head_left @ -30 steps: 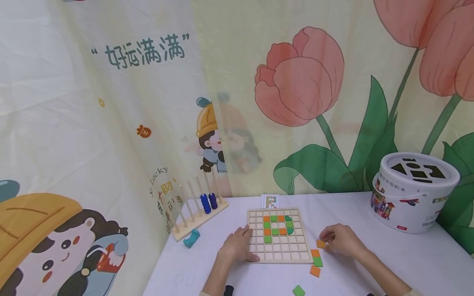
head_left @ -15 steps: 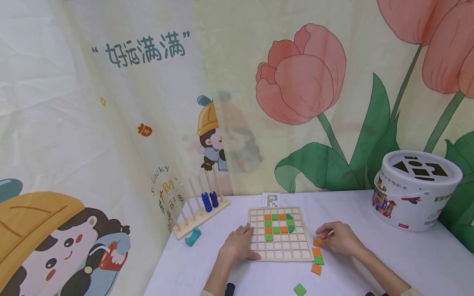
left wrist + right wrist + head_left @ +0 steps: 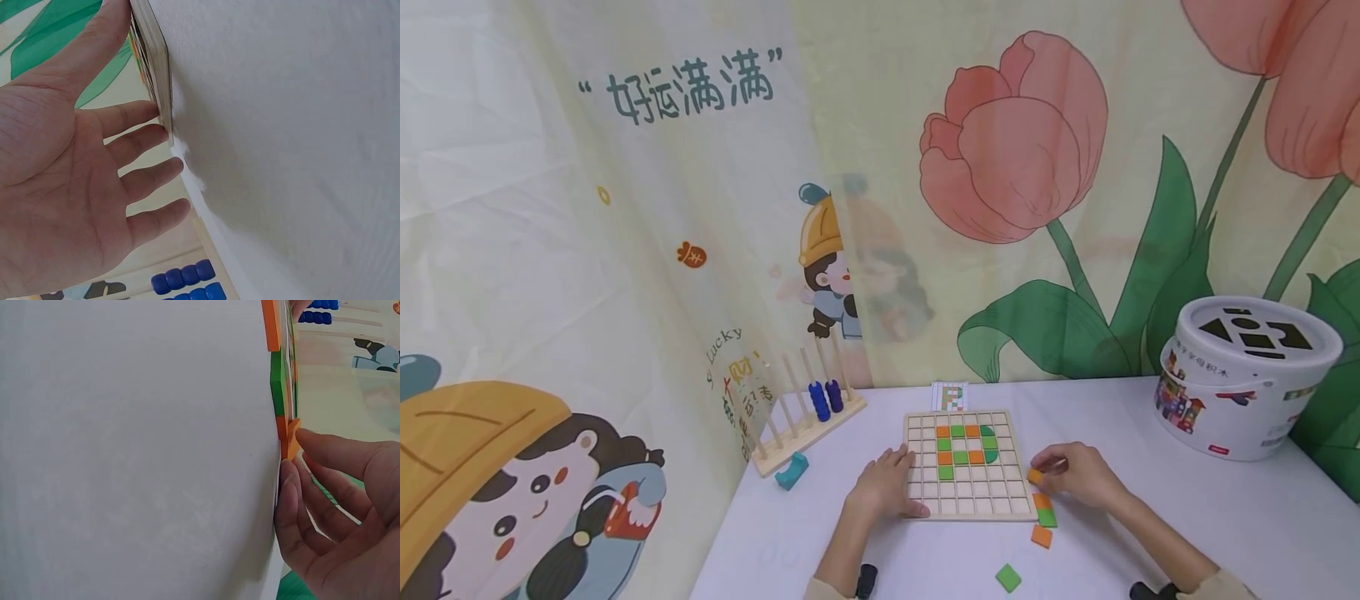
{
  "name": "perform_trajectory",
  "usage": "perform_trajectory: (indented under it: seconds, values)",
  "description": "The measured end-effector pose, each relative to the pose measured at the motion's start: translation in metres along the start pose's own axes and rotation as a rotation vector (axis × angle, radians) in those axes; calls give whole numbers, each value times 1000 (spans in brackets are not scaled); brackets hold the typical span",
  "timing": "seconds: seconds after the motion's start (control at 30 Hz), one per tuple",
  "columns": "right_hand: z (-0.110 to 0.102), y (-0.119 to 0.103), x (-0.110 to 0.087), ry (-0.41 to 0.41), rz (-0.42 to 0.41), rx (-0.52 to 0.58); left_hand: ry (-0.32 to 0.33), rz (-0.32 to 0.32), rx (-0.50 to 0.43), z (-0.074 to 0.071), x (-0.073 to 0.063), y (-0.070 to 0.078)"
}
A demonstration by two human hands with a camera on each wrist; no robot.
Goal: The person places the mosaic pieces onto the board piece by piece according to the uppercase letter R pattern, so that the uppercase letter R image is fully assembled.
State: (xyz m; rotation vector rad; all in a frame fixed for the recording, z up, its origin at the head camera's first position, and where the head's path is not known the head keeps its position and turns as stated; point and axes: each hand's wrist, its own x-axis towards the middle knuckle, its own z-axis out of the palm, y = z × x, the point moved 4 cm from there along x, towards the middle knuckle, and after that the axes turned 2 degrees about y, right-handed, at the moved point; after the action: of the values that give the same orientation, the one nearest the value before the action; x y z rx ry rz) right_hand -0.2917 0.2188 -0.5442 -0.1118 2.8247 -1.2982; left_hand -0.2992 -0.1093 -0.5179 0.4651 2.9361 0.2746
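Note:
A wooden grid board (image 3: pixel 973 504) lies on the white table, with orange and green square tiles and rounded green pieces forming a P-like shape in its upper part. My left hand (image 3: pixel 883 485) rests at the board's left edge; in the left wrist view its fingers (image 3: pixel 147 137) are spread nearly straight against the board's side. Beside the board's right edge, my right hand (image 3: pixel 1081 477) pinches an orange square tile (image 3: pixel 292 440) between thumb and fingertips. Just below lie another orange tile (image 3: pixel 1042 501), a green tile (image 3: pixel 1047 518) and a separate orange tile (image 3: pixel 1041 536).
A green tile (image 3: pixel 1008 577) lies nearer the front. Behind the board is a small pattern card (image 3: pixel 950 397). To the left stand a peg rack (image 3: pixel 808 442) with blue beads and a teal curved piece (image 3: pixel 792 472). A white bucket (image 3: pixel 1232 417) occupies the right rear.
My right hand has moved slightly left with the orange tile, closer to the board's edge. The left hand stays at the board. The whole head view has shifted slightly.

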Motion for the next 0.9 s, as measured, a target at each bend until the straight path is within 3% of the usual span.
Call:
perform_trajectory:
  seconds: [0.6,0.9]
  values:
    - [6,-4,5,-33,-24,-30,-11,-3,-24,0,-1,-1]
    - [0,-13,6,1,-4,82,-10,-4,-25,1,-1,-2]
